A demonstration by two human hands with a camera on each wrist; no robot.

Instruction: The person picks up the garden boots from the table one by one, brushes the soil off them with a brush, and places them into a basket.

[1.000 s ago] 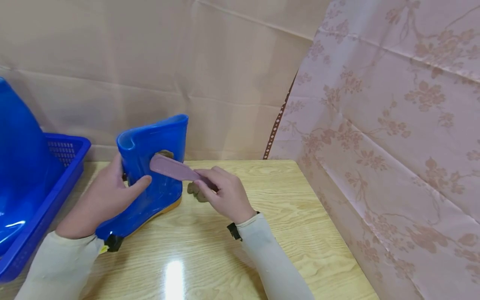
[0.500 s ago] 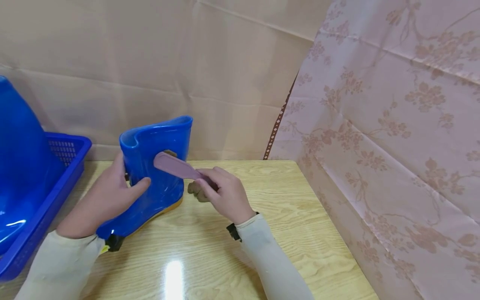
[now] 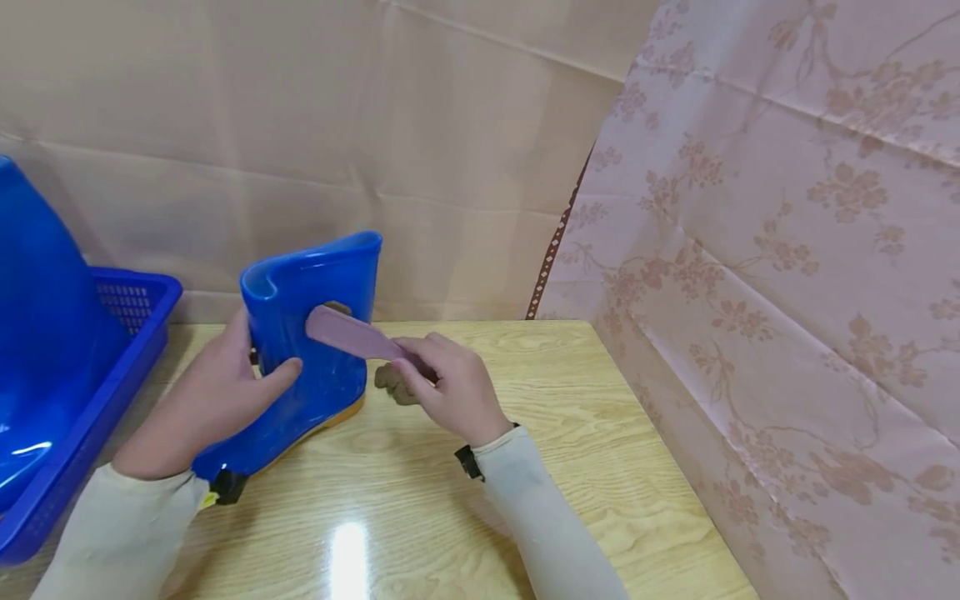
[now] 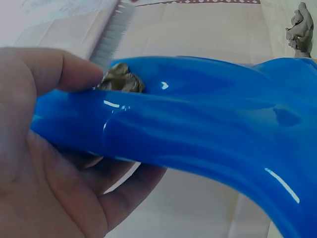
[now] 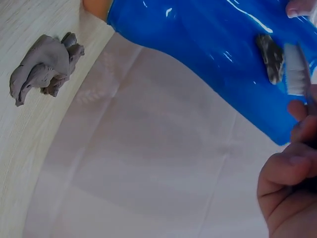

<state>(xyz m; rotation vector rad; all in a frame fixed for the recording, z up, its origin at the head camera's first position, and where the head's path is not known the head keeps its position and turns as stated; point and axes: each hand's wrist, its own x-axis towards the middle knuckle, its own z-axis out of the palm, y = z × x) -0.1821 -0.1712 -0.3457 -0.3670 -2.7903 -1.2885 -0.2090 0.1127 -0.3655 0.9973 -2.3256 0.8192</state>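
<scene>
A blue rubber boot (image 3: 315, 350) with a yellowish sole stands on the table. My left hand (image 3: 217, 383) grips it at the shaft's left side, thumb across the front and fingers behind. In my right hand (image 3: 453, 383) is a pink brush (image 3: 348, 332), gripped by its handle and slanting across the shaft. White bristles (image 5: 295, 69) face the boot in the right wrist view, beside a dark clay-like lump (image 5: 271, 58) stuck to the blue surface. Whether the bristles touch the lump cannot be told. A grey-brown clay-like lump (image 3: 395, 385) lies on the table, partly hidden by my right hand.
At the left, a blue plastic basket (image 3: 150, 317) holds another blue boot (image 3: 45, 333). Beige cloth (image 3: 465, 167) hangs behind the wooden table (image 3: 420, 517). Flowered pink cloth (image 3: 795, 250) borders its right edge.
The boot's shaft shifted slightly right, then a touch back left. My right hand's brush made the same small shift over the shaft. Both hands keep their holds.
</scene>
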